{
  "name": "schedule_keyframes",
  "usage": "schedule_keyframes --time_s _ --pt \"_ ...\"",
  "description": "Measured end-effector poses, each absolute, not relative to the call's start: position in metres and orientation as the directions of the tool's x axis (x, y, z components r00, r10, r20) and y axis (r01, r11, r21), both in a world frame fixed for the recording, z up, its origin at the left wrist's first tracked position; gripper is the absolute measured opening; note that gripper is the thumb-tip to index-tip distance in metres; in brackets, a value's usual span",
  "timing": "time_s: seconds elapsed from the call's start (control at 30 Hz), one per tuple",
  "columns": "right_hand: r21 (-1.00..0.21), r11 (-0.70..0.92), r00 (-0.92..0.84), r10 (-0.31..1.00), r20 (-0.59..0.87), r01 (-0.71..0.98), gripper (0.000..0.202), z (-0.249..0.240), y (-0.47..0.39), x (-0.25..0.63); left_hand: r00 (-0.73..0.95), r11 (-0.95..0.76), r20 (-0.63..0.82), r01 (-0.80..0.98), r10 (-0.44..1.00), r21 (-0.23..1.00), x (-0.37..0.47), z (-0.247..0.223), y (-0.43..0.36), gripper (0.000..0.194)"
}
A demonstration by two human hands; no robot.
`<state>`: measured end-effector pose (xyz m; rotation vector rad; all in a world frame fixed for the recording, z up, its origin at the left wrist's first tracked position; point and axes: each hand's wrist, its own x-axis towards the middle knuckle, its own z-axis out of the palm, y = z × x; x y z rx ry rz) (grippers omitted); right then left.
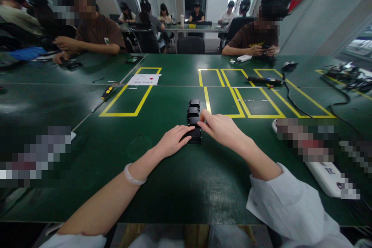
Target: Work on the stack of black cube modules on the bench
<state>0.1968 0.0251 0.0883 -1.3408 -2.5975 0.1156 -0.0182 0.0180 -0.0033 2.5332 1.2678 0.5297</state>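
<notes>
The left hand (pixel 175 140) reaches in from eight o'clock, its thumb and fingers slightly apart on the nearest black block (pixel 196 135); whether they grip it or only steady it, I cannot tell. The right hand (pixel 218 127) comes in from four o'clock, thumb and bent forefinger close together at the right edge of the next block up – whether they pinch anything, I cannot tell. Both blocks belong to a row of four black blocks (pixel 193 111) running from six to twelve o'clock on the green table (pixel 162 201).

From that row, a white sheet (pixel 142 80) lies at ten o'clock, partly over yellow tape (pixel 117 114); a yellow-and-black tool (pixel 107 93) lies between nine and ten; a black corded tool (pixel 265 80) lies at two; a white power strip (pixel 324 174) – partly blurred – sits between three and four. Across the table, one co-worker (pixel 100 31) sits at ten o'clock; another (pixel 250 38), between one and two.
</notes>
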Motion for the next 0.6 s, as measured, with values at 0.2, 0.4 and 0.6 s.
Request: schedule_keyframes --time_s 0.2,0.4,0.6 --pt "-0.146 0.579 -0.562 0.815 0.144 0.802 0.020 0.0888 0.0256 0.1973 0.548 -0.578 0.196 0.717 0.813 0.389 -0.0187 -0.0030 0.0176 0.040" --pt "-0.152 0.572 -0.554 0.820 0.145 0.806 0.019 0.0915 0.0236 0.1960 0.550 -0.574 0.182 0.724 0.815 0.383 -0.0174 -0.0011 0.0173 0.039" --pt "-0.166 0.583 -0.562 0.812 0.159 0.795 0.020 0.0882 0.0250 0.1969 0.555 -0.585 0.197 0.716 0.808 0.381 -0.0176 -0.0026 0.0180 0.039"
